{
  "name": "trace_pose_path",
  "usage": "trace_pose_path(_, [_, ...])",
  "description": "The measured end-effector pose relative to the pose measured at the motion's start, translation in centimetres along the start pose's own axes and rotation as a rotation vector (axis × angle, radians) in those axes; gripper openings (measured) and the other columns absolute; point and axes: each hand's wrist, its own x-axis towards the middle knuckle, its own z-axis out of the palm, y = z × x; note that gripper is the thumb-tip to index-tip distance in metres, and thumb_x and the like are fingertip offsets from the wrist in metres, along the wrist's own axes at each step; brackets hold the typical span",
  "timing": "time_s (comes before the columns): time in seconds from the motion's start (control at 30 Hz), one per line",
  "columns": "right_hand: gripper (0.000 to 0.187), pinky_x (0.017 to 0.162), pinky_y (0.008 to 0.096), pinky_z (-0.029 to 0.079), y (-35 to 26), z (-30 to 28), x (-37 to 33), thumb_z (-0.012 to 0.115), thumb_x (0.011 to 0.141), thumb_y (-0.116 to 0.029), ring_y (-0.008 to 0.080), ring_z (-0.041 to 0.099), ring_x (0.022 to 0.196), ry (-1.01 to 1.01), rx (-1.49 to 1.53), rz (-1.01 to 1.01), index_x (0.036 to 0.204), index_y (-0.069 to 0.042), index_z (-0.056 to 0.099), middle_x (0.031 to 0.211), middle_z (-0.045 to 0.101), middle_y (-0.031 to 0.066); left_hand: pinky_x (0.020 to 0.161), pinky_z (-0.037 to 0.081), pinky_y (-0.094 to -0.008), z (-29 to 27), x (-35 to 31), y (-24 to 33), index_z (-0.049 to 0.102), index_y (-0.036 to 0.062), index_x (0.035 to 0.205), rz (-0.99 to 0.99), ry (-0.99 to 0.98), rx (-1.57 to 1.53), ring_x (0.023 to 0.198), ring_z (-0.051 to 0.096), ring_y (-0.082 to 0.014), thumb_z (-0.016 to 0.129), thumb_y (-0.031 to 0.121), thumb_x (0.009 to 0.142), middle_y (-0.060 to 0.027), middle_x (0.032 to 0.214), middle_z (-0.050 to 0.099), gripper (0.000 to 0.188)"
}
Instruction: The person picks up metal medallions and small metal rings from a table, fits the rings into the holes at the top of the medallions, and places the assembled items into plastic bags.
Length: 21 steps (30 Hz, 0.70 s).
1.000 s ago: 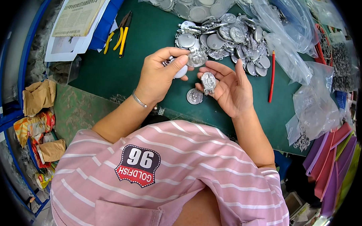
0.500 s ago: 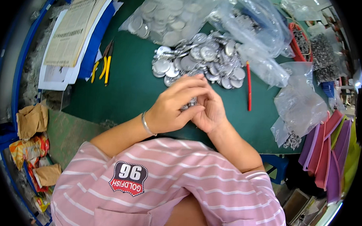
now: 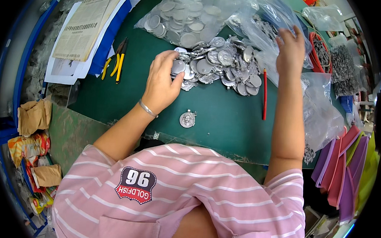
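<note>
A single round silver medal (image 3: 187, 119) with a raised figure and a small top loop lies on the green table (image 3: 228, 124). Behind it spreads a pile of silver medals (image 3: 218, 57). My left hand (image 3: 161, 78) is at the pile's left edge, thumb and fingers apart around a plain disc, with no firm grip visible. Farther right, my right hand (image 3: 291, 51) reaches over a clear plastic bag (image 3: 267, 25) of small metal parts. Its fingers are bent and spread, and nothing shows in them.
A bag of discs (image 3: 181, 18) lies behind the pile. A red pencil (image 3: 264, 94) is to its right. Yellow-handled pliers (image 3: 119, 66) and papers (image 3: 76, 35) lie left. At right are a red-rimmed basket (image 3: 316, 52), another plastic bag (image 3: 321, 111) and coloured straps (image 3: 340, 166).
My hands were together around small metal parts near the table's front. They have parted: left to the pile, right to the bag. One medal now lies where they were.
</note>
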Motion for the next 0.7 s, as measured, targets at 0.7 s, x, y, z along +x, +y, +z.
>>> trace_pose_path(0.7, [0.021, 0.046, 0.0243, 0.041, 6.0, -2.7, -12.3, 0.070, 0.075, -0.015, 0.0093, 0.054, 0.053, -0.255, -0.556, 0.076, 0.082, 0.001, 0.059, 0.061, 0.057, 0.0035, 0.077, 0.045, -0.0301, 0.2, -1.8, 0.2, 0.058, 0.0017, 0.103, -0.023, -0.016, -0.115, 0.092, 0.055, -0.0224, 0.066, 0.006, 0.071, -0.0124, 0.107, 0.054, 0.033])
